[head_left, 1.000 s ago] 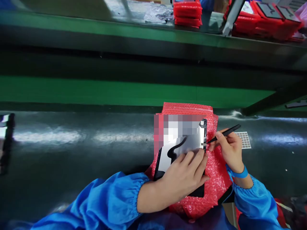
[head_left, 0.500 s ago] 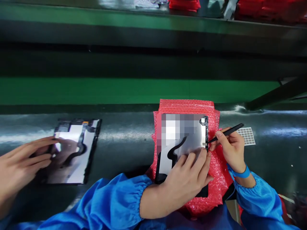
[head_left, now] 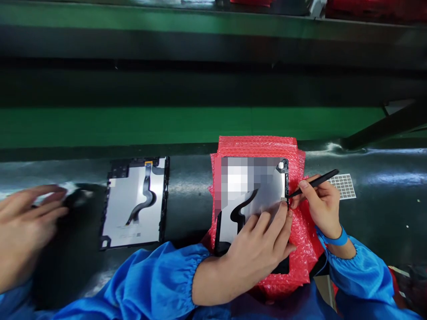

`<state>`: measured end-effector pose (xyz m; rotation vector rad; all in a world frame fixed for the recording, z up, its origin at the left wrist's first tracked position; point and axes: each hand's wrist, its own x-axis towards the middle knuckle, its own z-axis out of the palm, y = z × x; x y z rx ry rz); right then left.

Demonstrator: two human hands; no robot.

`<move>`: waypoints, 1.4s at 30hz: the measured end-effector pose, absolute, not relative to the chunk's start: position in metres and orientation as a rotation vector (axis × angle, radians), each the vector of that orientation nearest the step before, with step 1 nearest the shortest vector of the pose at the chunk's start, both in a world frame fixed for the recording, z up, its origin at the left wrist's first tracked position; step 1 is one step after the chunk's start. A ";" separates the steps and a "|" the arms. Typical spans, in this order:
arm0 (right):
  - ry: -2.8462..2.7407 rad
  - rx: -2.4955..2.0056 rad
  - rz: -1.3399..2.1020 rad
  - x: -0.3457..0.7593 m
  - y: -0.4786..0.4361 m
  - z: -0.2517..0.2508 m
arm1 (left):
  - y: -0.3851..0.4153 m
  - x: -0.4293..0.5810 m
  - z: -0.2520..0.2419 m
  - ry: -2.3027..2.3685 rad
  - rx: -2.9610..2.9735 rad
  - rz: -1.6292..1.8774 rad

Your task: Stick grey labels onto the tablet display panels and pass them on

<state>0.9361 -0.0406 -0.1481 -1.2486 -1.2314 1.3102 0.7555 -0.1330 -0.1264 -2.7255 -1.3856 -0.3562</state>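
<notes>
A tablet screen panel (head_left: 267, 213), silver-backed with a black frame and a dark curved flex cable, lies on a stack of red bubble-wrap bags (head_left: 256, 144) in front of me. My left hand (head_left: 248, 255) rests over its lower right part, fingers stretched out and index fingertip at the right edge beside a small pale tab (head_left: 283, 200). In a pen-like grip, my right hand (head_left: 318, 204) holds black tweezers (head_left: 322, 178), their tip touching or very near that edge by the left fingertip. Part of the panel is pixelated, and my left hand covers its lower portion.
A second screen panel (head_left: 125, 200) lies on the dark bench at left. Beyond it is a co-worker's hand (head_left: 31, 218), blurred. A sheet of small white stickers (head_left: 345, 186) sits right of my right hand. A dark bar (head_left: 383, 126) slants in at right.
At left, the second panel has moved right and now lies flat, and the co-worker's hand has come away from it. My hands and the tweezers stay almost in place.
</notes>
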 end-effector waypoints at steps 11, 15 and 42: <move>-1.176 -1.197 1.388 0.935 -0.039 -0.145 | -0.131 0.754 -0.121 -1.392 -2.774 -0.305; -1.219 -1.235 1.348 0.934 -0.039 -0.148 | -0.131 0.754 -0.124 -1.396 -2.765 -0.350; -1.692 -1.413 0.650 1.056 -0.079 -0.215 | -0.076 0.817 -0.135 -0.657 -3.305 0.334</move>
